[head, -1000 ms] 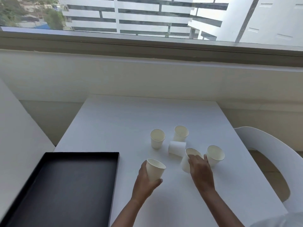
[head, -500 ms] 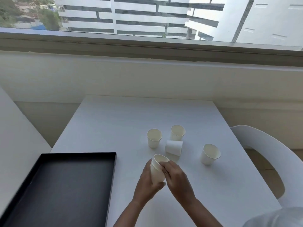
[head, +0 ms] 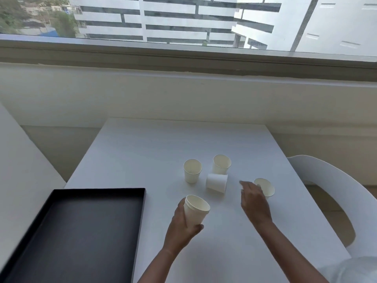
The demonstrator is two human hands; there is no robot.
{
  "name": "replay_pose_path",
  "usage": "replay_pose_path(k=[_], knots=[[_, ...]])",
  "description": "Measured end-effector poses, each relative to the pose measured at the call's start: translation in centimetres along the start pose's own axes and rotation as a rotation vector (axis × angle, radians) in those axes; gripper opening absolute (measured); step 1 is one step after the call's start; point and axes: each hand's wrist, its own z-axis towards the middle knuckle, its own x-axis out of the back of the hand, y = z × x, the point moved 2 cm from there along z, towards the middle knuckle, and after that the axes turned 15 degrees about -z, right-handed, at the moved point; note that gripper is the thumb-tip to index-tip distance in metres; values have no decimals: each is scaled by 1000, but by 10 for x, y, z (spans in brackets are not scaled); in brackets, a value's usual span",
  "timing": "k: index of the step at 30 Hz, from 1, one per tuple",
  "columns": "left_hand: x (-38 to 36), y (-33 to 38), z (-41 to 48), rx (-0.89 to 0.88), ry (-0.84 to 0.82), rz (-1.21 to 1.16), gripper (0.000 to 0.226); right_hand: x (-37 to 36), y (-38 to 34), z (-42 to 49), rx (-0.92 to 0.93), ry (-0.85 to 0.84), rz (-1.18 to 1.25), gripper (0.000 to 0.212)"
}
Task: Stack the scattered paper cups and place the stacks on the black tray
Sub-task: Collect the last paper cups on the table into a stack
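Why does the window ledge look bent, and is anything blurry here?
Head view: the wide-angle lens bows the window ledge; soft daylight leaves only faint shadows on the table; the right hand is blurred beside the right cup, while the left hand and its stack look sharper.

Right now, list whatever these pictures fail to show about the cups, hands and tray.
1. Head view: the left hand covers the lower wall of the paper cup stack, so its cup count is unsure.
2. Head view: the right hand hides part of the rightmost paper cup; contact cannot be told.
3. Head view: the black tray is cut off by the bottom and left edges.
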Motion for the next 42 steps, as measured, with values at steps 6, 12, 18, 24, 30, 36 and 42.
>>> replay_pose_path(k=[6,12,18,24,30,36,42], knots=[[2,-2,0,19,11,2,80,-15,39,10,-200,-276,-309,40],[2,-1,0,16,13,6,79,-20,44,2,-215,-241,-275,36],[3,-2,1,16,16,59,82,11,9,-8,-195,94,2,23],[0,-1,-1,10,13,116,82,47,-51,-26,-47,151,402,22],[-2,4,-1,-22,3,74,79,44,-86,-42,173,36,476,23],[4,4,0,-14,19,68,77,31,-95,-44,330,-130,529,24],[11,-6,-4,27,73,84,80,13,-73,-15,-115,-32,726,23]])
